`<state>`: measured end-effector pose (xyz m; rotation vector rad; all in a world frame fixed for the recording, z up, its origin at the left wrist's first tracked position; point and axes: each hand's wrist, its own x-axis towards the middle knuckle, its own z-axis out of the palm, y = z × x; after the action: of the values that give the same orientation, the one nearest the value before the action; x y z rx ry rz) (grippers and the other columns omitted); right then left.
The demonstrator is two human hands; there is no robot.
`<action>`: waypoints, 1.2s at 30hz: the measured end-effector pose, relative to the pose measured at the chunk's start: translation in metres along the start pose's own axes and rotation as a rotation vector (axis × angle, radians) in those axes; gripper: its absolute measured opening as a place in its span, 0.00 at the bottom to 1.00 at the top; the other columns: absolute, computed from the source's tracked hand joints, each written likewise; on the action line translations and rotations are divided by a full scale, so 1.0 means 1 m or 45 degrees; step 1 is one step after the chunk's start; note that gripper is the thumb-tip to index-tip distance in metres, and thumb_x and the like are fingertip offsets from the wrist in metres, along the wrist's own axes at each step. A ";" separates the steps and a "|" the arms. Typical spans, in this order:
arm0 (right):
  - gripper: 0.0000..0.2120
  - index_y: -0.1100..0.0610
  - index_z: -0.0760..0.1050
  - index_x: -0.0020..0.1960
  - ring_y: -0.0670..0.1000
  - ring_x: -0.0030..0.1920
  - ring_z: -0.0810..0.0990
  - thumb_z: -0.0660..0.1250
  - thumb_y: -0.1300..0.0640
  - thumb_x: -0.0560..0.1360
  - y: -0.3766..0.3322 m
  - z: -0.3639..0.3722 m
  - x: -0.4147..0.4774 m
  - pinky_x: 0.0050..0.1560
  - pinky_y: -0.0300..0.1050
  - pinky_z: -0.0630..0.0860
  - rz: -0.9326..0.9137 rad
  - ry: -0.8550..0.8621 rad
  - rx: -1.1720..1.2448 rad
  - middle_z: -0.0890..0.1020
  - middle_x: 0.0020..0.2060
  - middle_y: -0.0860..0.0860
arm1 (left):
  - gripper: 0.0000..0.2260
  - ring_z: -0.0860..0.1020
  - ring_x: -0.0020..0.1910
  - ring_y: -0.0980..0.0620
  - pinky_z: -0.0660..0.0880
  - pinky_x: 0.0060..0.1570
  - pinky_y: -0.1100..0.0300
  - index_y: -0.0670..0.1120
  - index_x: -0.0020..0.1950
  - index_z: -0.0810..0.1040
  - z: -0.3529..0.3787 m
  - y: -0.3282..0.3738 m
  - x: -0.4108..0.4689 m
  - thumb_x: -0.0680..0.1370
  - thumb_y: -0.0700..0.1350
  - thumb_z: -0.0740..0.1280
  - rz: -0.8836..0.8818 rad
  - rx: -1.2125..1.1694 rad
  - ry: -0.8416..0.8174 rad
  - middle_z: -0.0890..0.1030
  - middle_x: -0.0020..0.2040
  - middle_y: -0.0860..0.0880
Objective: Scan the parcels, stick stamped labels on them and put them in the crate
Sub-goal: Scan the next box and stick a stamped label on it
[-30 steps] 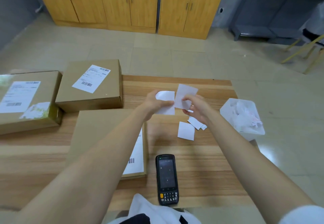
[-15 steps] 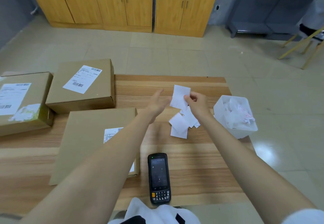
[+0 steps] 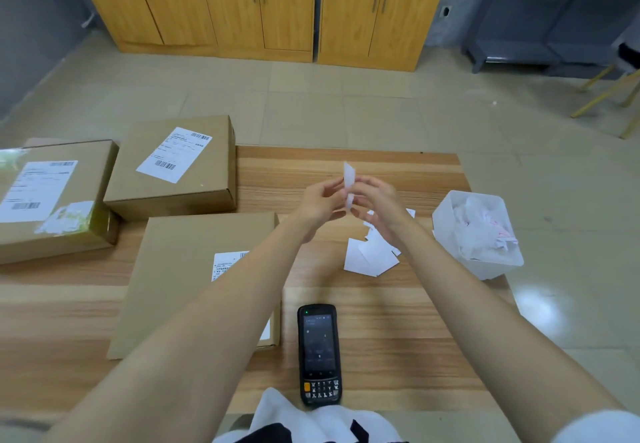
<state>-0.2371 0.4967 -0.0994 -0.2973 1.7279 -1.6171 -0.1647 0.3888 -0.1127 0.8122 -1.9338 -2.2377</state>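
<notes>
Parcels sit on the table point(image 3: 381, 321) to the left of the fingers point(image 3: 333, 189), and there are three brown ones. The flat parcel point(image 3: 187, 269) lies closest to the person, under the left arm, with part of its printed sticker showing. The middle parcel point(image 3: 180, 179) is just behind it, farther left of the fingers, with a white sticker on top. The taped parcel point(image 3: 52, 207) is right beside that one, farthest left. Up above the table, the left hand point(image 3: 318, 203) and the right hand point(image 3: 379, 205) meet at a small white label point(image 3: 349, 174). The fingers of both hands are bent and pinch the label from its two sides. It stands on its edge with its thin side to the camera, so I cannot tell if it has a stamp on it. Just under the right fingers, a bit nearer the person, a little heap of loose labels point(image 3: 363, 257) lies flat on the table. To the right of the fingers, at the table's edge, stands a white tub point(image 3: 446, 220) full of crumpled paper point(image 3: 481, 231). A black scanner point(image 3: 319, 352) lies well below the fingers, close to the person, screen up, just beside the flat parcel. Far past the fingers, yellow wooden cupboards point(image 3: 242, 2) stand on the floor point(image 3: 346, 110).
</notes>
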 end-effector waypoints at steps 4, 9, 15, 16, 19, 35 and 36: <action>0.12 0.51 0.78 0.49 0.48 0.47 0.83 0.68 0.43 0.73 0.000 0.006 0.006 0.51 0.44 0.77 0.073 0.031 -0.066 0.83 0.45 0.48 | 0.16 0.77 0.55 0.51 0.74 0.55 0.58 0.42 0.68 0.73 -0.006 0.003 -0.002 0.80 0.35 0.59 0.029 0.049 0.021 0.78 0.62 0.44; 0.10 0.55 0.79 0.50 0.45 0.44 0.80 0.69 0.49 0.74 0.004 0.012 0.012 0.56 0.44 0.75 0.062 0.006 -0.067 0.82 0.43 0.46 | 0.13 0.78 0.52 0.50 0.76 0.58 0.56 0.42 0.64 0.77 -0.012 0.003 -0.001 0.81 0.38 0.58 -0.004 0.043 0.044 0.80 0.55 0.44; 0.10 0.55 0.82 0.52 0.46 0.49 0.79 0.70 0.52 0.74 0.007 0.018 0.014 0.57 0.41 0.73 0.022 -0.046 -0.058 0.82 0.43 0.48 | 0.06 0.78 0.40 0.50 0.78 0.45 0.60 0.44 0.53 0.72 -0.015 0.008 0.002 0.82 0.44 0.57 -0.074 -0.135 0.143 0.78 0.44 0.45; 0.11 0.56 0.82 0.53 0.45 0.49 0.80 0.71 0.52 0.73 0.006 0.019 0.014 0.57 0.41 0.73 0.011 -0.053 -0.053 0.83 0.44 0.48 | 0.05 0.78 0.39 0.50 0.79 0.43 0.60 0.44 0.50 0.71 -0.016 0.009 0.002 0.82 0.43 0.57 -0.078 -0.152 0.156 0.78 0.45 0.44; 0.08 0.53 0.82 0.50 0.46 0.50 0.81 0.73 0.55 0.71 0.004 0.023 0.015 0.56 0.40 0.75 -0.024 -0.014 -0.048 0.84 0.45 0.48 | 0.08 0.79 0.41 0.50 0.80 0.43 0.61 0.41 0.52 0.71 -0.019 0.011 0.003 0.83 0.44 0.57 -0.087 -0.220 0.174 0.78 0.50 0.41; 0.07 0.53 0.81 0.39 0.41 0.38 0.83 0.69 0.60 0.75 0.001 0.025 0.016 0.40 0.30 0.77 -0.109 0.134 0.050 0.84 0.35 0.46 | 0.11 0.79 0.51 0.45 0.77 0.57 0.56 0.34 0.58 0.77 -0.029 0.013 -0.004 0.80 0.40 0.63 0.017 -0.118 0.094 0.79 0.50 0.40; 0.07 0.53 0.82 0.40 0.41 0.39 0.83 0.69 0.60 0.75 0.001 0.025 0.015 0.40 0.30 0.77 -0.116 0.108 0.056 0.85 0.36 0.46 | 0.12 0.79 0.50 0.45 0.77 0.56 0.56 0.34 0.58 0.77 -0.030 0.012 -0.004 0.80 0.41 0.63 0.003 -0.127 0.116 0.80 0.49 0.40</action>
<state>-0.2310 0.4687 -0.1038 -0.2936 1.7622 -1.7536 -0.1523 0.3611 -0.1019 0.8807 -1.7671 -2.2338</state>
